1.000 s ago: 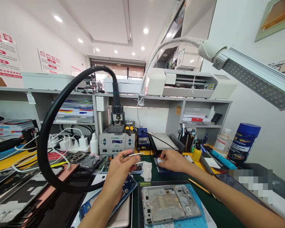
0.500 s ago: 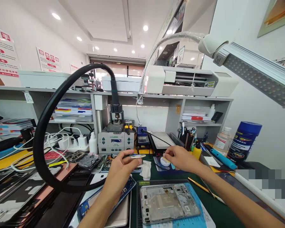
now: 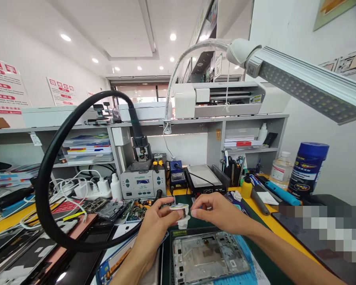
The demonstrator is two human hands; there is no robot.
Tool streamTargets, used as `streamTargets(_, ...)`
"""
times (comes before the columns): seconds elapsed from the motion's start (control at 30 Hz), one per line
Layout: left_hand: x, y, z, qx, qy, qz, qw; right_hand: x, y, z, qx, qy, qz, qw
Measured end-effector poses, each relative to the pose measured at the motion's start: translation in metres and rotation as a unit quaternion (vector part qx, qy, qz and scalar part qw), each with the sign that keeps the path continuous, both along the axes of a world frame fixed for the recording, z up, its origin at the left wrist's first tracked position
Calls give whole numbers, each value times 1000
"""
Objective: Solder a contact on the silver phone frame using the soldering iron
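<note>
My left hand [image 3: 158, 219] is closed, thumb and fingers pinching a small flat white disc [image 3: 179, 206] with a coloured edge. It looks like a little reel, though I cannot be sure. Just right of the disc, my right hand [image 3: 221, 210] has its thumb and fingertips drawn together; whatever they hold is too small to make out. Below the disc shows a crumpled white tissue [image 3: 183, 224]. In front of both hands a bare metal phone frame [image 3: 207, 255] lies on a blue mat [image 3: 247, 261]. Beneath my left forearm is a blue phone part [image 3: 109, 269], partly covered.
A black hose [image 3: 43, 190] loops at left, by stacked phone parts [image 3: 26, 253]. Behind stand a grey hot-air station [image 3: 142, 185], a soldering station [image 3: 178, 180] and a flat heating plate [image 3: 204, 176]. A yellow bottle [image 3: 247, 188] and blue can [image 3: 308, 170] are at right.
My right hand has moved left from a dotted white round item to the disc's side. My left hand, still pinching the disc, has shifted slightly right and down. The camera view has shifted.
</note>
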State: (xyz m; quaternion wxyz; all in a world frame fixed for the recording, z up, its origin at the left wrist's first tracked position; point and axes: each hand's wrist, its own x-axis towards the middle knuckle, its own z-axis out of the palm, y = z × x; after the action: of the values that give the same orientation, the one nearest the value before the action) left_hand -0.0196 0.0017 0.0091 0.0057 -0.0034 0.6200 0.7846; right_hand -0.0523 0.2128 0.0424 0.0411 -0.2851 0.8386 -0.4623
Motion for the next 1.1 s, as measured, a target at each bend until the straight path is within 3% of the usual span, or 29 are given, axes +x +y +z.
streamTargets(0.2, -2, 4, -1, -16, 9, -2, 1000, -4, 15, 0, -48, 11, 1, 999)
streamTargets(0.33, -11, 2, 0, -53, 13, 7, 998, -13, 33, 2, -73, 9, -42, 996)
streamTargets(0.43, -21, 3, 8, -115, 27, 7, 993, -17, 44, 6, -97, -2, -90, 991)
streamTargets(0.57, -38, 15, 17, -253, 41, 10, 966, -13, 49, 14, -120, -9, -122, 985)
streamTargets(0.83, -70, 37, 6, -539, 59, 37, 839, -10, 50, 13, -142, 5, -124, 982)
streamTargets(1.1, -79, 46, 1, -715, 105, 76, 687, -17, 52, 3, -146, 27, -107, 983)
